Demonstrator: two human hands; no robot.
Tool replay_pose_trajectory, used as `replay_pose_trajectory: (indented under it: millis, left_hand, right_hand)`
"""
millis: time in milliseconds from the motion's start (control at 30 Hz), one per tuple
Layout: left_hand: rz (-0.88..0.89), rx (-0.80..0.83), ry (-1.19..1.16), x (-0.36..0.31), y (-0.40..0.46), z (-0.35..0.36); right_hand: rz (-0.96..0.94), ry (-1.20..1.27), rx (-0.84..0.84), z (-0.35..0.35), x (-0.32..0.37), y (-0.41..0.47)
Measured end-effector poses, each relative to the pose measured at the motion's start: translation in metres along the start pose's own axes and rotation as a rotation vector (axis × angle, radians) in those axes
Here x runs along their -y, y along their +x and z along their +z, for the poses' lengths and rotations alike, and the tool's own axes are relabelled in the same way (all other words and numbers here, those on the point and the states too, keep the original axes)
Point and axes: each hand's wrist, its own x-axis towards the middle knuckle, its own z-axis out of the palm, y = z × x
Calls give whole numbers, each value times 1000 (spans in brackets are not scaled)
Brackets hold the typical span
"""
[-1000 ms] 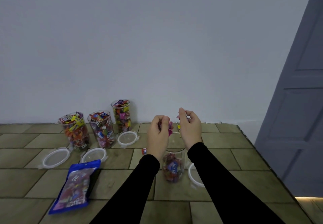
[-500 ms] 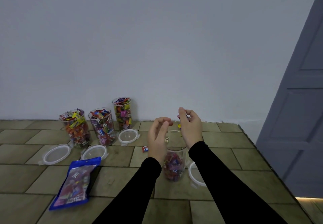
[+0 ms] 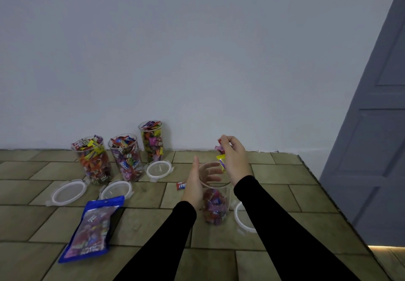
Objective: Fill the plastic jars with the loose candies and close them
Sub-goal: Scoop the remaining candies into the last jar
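Fingers (image 3: 228, 143) of the right hand (image 3: 235, 160) pinch a few wrapped candies (image 3: 221, 158) just above the open jar (image 3: 215, 201), which stands part-filled on the desk (image 3: 285, 193). Straight fingers of the left hand (image 3: 194, 184) rest against the jar's near side. Three full jars (image 3: 126, 158) stand well to their left.

One head-worn camera (wide-angle) looks forward and down, close over the tiled table (image 3: 274, 195).
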Motion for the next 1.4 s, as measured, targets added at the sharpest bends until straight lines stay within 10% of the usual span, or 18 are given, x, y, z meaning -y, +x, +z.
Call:
replay_pose_trajectory:
  millis: [1067,1200,1400]
  left_hand:
    - [-17,24,92,-5,-5,-23]
    - [72,-103,151,-11,-8,-37]
    - [141,-188,1003,10,20,-90]
  right_hand:
    - [113,249,96,-10,-4,4]
    - [155,-99,88,-14,-45,20]
    - [60,-878,491,-26,-103,38]
